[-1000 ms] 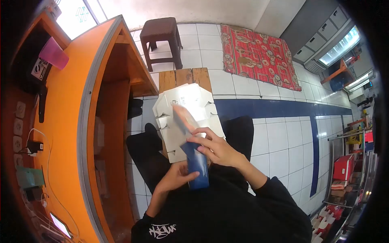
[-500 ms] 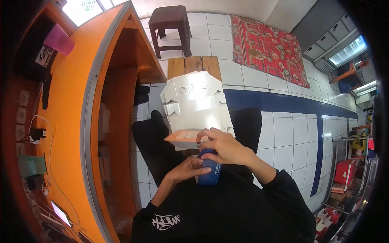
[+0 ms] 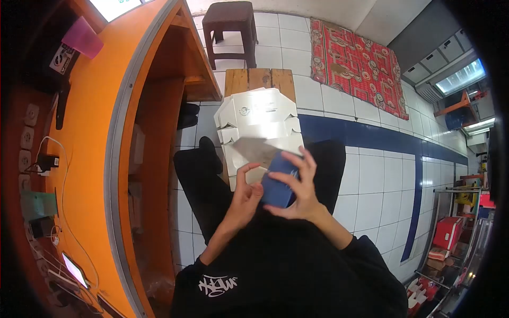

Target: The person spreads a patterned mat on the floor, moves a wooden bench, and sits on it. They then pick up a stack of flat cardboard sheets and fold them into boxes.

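Note:
A small blue cardboard box (image 3: 275, 192) is tilted in front of my body. My right hand (image 3: 305, 193) grips it from the right, fingers over its top and thumb along the near edge. To its left is my left hand (image 3: 244, 201), index finger curved outward and thumb apart from it, the thumb tip close to the box's left side. Beyond both hands, white flat die-cut box sheets (image 3: 257, 119) lie stacked, with faint print near their far edge. The box and my right hand overlap the near part of the stack.
The sheets rest on a wooden bench (image 3: 260, 78) between my knees. An orange counter (image 3: 101, 106) with open shelving runs along the left. Ahead stand a brown stool (image 3: 229, 18) and a red patterned mat (image 3: 358, 69). A metal rack (image 3: 448, 238) holds goods at right.
The blue box has moved up and away from my body and turned. My left hand has loosened from it, fingers spreading. The orange-faced flap over the sheets no longer shows.

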### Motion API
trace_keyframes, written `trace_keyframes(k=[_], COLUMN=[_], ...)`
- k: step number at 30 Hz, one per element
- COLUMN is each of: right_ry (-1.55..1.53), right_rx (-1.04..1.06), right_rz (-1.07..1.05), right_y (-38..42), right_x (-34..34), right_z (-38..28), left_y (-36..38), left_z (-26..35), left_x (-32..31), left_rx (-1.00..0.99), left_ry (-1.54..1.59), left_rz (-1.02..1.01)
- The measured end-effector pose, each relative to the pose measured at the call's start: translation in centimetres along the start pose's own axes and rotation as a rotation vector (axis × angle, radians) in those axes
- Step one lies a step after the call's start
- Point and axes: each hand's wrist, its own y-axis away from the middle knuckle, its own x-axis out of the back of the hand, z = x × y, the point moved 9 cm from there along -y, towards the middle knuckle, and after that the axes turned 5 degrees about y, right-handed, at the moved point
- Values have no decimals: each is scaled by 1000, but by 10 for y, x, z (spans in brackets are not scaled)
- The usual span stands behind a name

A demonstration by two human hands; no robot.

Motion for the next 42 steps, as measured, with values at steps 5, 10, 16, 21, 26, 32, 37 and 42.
trace_keyframes(k=[5,10,16,21,26,32,37,42], right_ry=[-522,-1080,-229,-892,-1171,-99,-127,-182], right_rx=[-443,-862,-375,-542,-285,-333,-230,-75], right_rz=[552,623,117,-393,-229,-331,-562,-829], right_y=[-4,23,2,5,-11,-18,-8,4], right_x=[64,22,-1,-30,-10,-9,-23,-37], right_z=[87,160,96,73,44,33,25,12], left_y=[2,20,21,0,-15,-12,-9,-8], left_z=[34,36,59,28,-31,-52,-40,-38], left_x=[10,-21,-45,-25,-1,-12,-10,-13], left_rx=[-194,-228,-591,-280,251,352,309,283], left_ry=[-193,-913,-1189,-907,-222,-74,-193,-162], left_rz=[-329,-200,-98,-255,-460,-495,-369,-254])
